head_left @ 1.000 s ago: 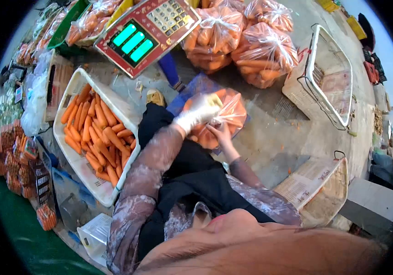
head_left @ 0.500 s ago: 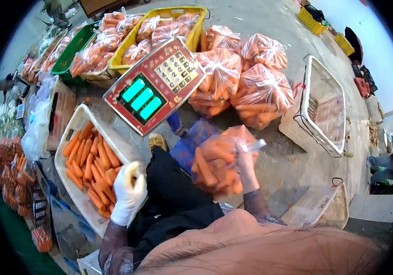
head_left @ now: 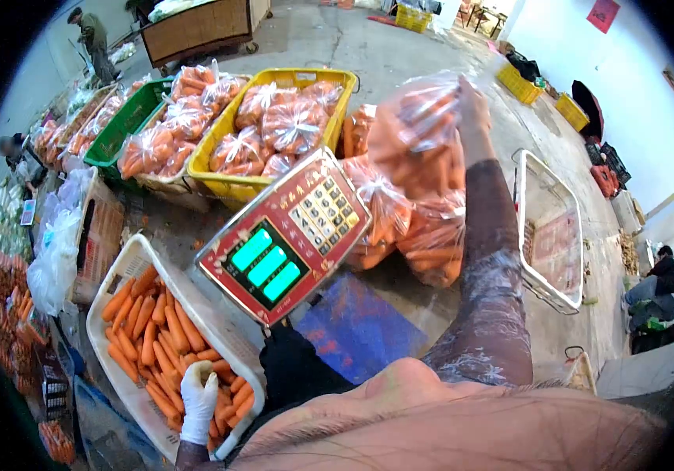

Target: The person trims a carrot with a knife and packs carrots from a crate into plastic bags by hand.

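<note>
My right hand [head_left: 474, 114] is shut on the gathered neck of a clear plastic bag of carrots [head_left: 411, 137], with the arm stretched forward. That bag hangs over other filled bags [head_left: 435, 235] on the floor, partly hiding them. My left hand [head_left: 199, 396], in a white glove, has its fingers curled in above loose carrots [head_left: 152, 330] in a white crate [head_left: 136, 396]; whether anything is inside the fingers is hidden. Between my arms stands a red scale display [head_left: 286, 235] with lit green digits. Below it lies the scale's blue platform [head_left: 360, 322], with nothing on it.
Bagged carrots fill a yellow crate [head_left: 352, 86] and a crate beside the green crate [head_left: 109, 141]. At right stands a white crate [head_left: 517, 204]. Plastic bags [head_left: 58, 259] lie at left. People [head_left: 659, 282] are at the right edge and far left.
My right hand has carried the bag of carrots forward and up, from above the blue platform to over the other bags. My left hand has moved down over the carrot crate. The view has tilted up.
</note>
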`<state>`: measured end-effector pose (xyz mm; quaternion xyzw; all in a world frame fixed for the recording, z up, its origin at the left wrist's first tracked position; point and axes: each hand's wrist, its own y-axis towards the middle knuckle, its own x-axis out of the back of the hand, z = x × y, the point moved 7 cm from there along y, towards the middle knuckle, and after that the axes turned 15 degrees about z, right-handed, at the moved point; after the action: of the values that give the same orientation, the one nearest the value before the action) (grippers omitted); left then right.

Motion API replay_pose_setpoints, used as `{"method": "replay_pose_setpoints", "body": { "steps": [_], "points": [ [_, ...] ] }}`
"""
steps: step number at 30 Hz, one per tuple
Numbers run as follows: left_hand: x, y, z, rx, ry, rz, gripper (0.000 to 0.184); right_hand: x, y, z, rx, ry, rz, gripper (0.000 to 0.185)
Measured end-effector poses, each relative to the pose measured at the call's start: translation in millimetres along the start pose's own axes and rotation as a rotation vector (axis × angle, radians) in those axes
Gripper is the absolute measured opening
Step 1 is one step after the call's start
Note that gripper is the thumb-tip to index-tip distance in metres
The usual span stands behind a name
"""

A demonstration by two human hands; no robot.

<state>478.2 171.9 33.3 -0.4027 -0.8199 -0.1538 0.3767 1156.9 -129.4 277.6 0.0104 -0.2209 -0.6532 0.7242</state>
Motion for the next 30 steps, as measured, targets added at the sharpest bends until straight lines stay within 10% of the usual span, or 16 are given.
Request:
{"method": "replay_pose_setpoints", "body": {
  "steps": [6,9,17,28,30],
  "points": [
    [12.4,-8.3,29.5,0.244,-0.121,0.148,0.019,-105.3,98.7,-122.9,0.071,-0.109,0.192,0.036],
    [1.7,-21.2,54.5,0.312,-0.143,0.17,0.019,-144.0,64.0,-179.0,-0.193,0.486,0.276,0.027],
    [-5.3,-54.7,43.7,0.183,-0.236,0.094,0.017,-116.2,-100.7,-162.5,0.034,0.109,0.568,0.019],
    [-2.6,-237.1,23.7,0.415,-0.214,-0.256,0.016,-174.3,-496.7,-111.5,-0.492,0.627,1.365,0.014],
    [18.9,-278.9,50.7,0.398,-0.061,-0.515,0.014,-207.6,-498.9,-93.3,-0.097,0.501,1.142,0.011]
  ]
}}
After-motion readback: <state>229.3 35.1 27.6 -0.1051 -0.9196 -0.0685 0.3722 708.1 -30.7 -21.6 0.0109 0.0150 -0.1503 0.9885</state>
